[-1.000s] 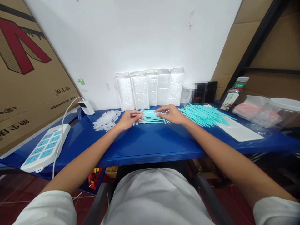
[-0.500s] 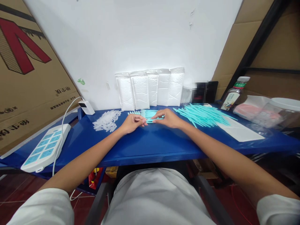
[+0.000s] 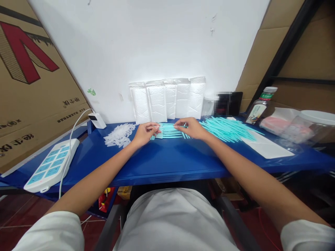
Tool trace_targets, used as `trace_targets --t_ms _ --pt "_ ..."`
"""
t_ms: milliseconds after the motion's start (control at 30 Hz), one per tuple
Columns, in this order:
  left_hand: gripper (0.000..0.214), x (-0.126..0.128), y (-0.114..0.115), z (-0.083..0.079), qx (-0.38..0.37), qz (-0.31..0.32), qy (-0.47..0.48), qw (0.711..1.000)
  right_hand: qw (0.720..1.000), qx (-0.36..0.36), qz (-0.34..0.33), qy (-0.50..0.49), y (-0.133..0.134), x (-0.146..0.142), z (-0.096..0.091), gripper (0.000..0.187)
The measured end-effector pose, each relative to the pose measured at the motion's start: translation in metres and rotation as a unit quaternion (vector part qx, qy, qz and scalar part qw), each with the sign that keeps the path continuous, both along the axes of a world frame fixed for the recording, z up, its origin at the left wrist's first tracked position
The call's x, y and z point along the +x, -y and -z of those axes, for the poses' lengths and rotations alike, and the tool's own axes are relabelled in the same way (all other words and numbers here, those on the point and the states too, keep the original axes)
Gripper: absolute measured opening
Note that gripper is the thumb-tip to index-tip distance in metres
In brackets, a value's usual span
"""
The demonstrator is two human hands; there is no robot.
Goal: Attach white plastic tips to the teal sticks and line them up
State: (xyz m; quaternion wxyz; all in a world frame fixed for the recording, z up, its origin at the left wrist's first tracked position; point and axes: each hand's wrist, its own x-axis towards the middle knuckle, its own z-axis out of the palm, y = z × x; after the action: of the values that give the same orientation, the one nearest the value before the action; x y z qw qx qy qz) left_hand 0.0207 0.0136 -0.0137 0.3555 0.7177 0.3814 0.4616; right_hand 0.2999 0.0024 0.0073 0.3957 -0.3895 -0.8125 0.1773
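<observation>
Between my two hands lies a row of thin turquoise sticks [image 3: 171,131], set side by side on the blue table. At its left end, my left hand [image 3: 146,134] is closed in a pinch on the end of a turquoise stick at the back of the row. My right hand [image 3: 191,128] pinches the other end with thumb and fingertips. More stick ends show under both hands. A loose heap of turquoise sticks [image 3: 226,129] lies right of my right hand. Left of my left hand is a pile of small translucent white pieces [image 3: 119,135].
White padded envelopes [image 3: 169,101] lean against the wall behind. A power strip [image 3: 52,165] and a small white device [image 3: 97,120] sit at left. At right are a white sheet [image 3: 269,144], a bottle [image 3: 259,106] and a clear jar [image 3: 312,127].
My hands have moved apart and slightly back, from in front of the row to its two ends. More of the stick row now shows between them.
</observation>
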Motion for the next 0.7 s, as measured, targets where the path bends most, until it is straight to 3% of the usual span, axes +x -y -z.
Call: trace_targets --t_ms 100,200,333,433,567,700 --pt "0.058 -0.005 -0.007 0.003 0.021 -0.025 0.002 0.999 0.999 -0.003 0.052 -0.006 -0.008 0.012 -0.002 0.021" --pt "0.052 -0.010 -0.011 0.005 0.062 -0.052 -0.031 0.996 0.986 -0.006 0.166 -0.010 -0.019 0.026 -0.001 0.019" --pt "0.044 -0.014 -0.012 0.005 0.115 -0.089 -0.105 0.984 0.948 -0.016 0.314 0.060 -0.028 0.042 0.001 0.020" --pt "0.037 -0.015 -0.011 0.004 0.137 -0.101 -0.130 0.977 0.909 -0.021 0.388 0.152 -0.029 0.052 0.000 0.023" --pt "0.033 -0.015 -0.010 0.004 0.144 -0.107 -0.138 0.974 0.872 -0.042 0.426 0.238 -0.029 0.061 -0.001 0.024" --pt "0.034 -0.015 -0.009 0.004 0.144 -0.110 -0.145 0.973 0.856 -0.066 0.421 0.293 -0.028 0.063 0.000 0.023"
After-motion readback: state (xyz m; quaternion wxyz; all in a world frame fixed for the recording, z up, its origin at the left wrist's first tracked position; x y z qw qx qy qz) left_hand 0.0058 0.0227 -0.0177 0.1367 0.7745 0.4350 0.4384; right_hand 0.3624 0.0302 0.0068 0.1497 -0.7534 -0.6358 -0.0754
